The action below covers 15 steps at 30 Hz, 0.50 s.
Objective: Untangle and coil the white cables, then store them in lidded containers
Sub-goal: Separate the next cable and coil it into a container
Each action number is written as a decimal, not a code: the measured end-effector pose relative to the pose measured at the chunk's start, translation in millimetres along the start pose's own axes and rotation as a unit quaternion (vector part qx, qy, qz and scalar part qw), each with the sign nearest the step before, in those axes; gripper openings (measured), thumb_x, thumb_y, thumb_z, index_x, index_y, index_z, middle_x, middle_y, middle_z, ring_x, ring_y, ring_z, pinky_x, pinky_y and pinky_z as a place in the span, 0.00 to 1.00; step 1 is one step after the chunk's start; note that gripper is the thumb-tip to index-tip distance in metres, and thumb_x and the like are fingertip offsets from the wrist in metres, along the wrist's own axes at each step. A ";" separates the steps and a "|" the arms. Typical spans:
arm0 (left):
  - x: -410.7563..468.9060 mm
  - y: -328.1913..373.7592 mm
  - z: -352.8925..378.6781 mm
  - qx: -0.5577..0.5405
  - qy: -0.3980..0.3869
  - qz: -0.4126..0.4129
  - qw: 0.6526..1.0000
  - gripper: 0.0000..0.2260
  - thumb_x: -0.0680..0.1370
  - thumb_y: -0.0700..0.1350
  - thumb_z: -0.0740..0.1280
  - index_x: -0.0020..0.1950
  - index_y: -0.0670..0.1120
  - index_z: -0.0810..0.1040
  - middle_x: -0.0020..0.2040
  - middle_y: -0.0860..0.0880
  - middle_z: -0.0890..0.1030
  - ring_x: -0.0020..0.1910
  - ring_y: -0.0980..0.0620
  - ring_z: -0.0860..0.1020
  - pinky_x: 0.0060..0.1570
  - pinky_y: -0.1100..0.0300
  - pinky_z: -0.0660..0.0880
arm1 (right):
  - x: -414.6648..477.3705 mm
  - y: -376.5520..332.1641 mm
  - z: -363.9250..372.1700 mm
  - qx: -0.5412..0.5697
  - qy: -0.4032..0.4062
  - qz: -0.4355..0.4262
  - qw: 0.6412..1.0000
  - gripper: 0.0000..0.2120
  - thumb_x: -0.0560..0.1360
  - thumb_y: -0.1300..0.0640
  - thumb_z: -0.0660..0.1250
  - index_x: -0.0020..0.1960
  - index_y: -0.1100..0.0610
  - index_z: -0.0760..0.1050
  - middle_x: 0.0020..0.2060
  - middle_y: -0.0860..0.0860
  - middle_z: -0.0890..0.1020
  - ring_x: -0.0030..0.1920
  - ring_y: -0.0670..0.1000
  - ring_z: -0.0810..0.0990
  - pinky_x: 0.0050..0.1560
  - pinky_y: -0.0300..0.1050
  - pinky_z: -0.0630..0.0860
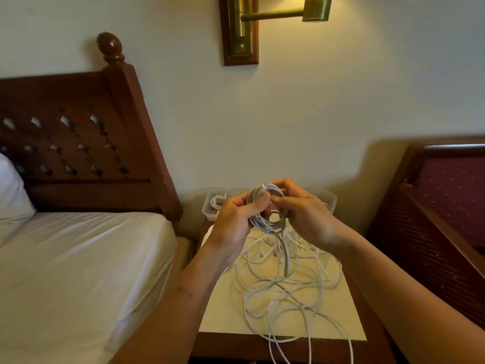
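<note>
A round coil of white cable (pixel 265 224) hangs above the nightstand. My left hand (pixel 237 219) grips its left side. My right hand (pixel 301 208) pinches the coil's top right, and a loose tail of the cable drops from the coil toward the table. Below lies a tangled heap of white cables (pixel 286 292) spread over the nightstand top (pixel 225 313), with some strands hanging over its front edge. Behind my hands stands a clear plastic container (pixel 210 208) with a small coiled cable inside; a second container (pixel 329 199) peeks out on the right.
A bed with a white sheet (pixel 78 271) and a carved wooden headboard (pixel 78 143) is close on the left. A dark red upholstered chair (pixel 443 206) stands on the right. A brass wall lamp (pixel 262 19) hangs above the nightstand.
</note>
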<state>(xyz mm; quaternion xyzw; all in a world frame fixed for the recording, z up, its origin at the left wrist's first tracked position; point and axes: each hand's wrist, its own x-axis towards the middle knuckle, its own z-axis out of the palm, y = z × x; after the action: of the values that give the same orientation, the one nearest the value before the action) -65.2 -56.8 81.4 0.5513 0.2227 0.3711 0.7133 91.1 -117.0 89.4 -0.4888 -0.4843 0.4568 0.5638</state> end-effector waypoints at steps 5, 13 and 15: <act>-18.2 4.3 13.0 -0.111 -0.039 -0.030 0.993 0.13 0.80 0.47 0.67 0.39 0.41 0.80 0.28 0.48 0.68 0.37 0.47 0.69 0.45 0.55 0.71 | -30.1 5.4 -18.4 0.036 -0.023 -0.040 0.998 0.13 0.75 0.59 0.75 0.60 0.58 0.82 0.51 0.63 0.84 0.51 0.59 0.82 0.53 0.50 0.77; -27.9 6.9 28.2 -0.133 -0.009 -0.037 0.990 0.14 0.83 0.49 0.64 0.43 0.41 0.78 0.29 0.50 0.64 0.36 0.49 0.64 0.40 0.57 0.69 | -59.6 0.3 -7.7 -0.046 0.164 -0.012 0.985 0.20 0.69 0.46 0.77 0.56 0.56 0.82 0.45 0.54 0.88 0.44 0.52 0.86 0.49 0.51 0.82; -29.1 8.1 27.6 -0.111 0.014 -0.026 0.993 0.14 0.83 0.48 0.63 0.43 0.41 0.76 0.29 0.50 0.63 0.35 0.51 0.63 0.39 0.57 0.68 | -70.4 -4.2 -6.8 -0.089 0.152 0.029 0.984 0.21 0.69 0.41 0.77 0.53 0.56 0.82 0.43 0.54 0.87 0.41 0.53 0.85 0.45 0.48 0.82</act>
<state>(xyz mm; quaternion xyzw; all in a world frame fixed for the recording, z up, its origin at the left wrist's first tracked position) -65.6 -95.6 94.5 0.4569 0.2046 0.3825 0.7766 90.1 -187.8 86.2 -0.6142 -0.4177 0.3485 0.5717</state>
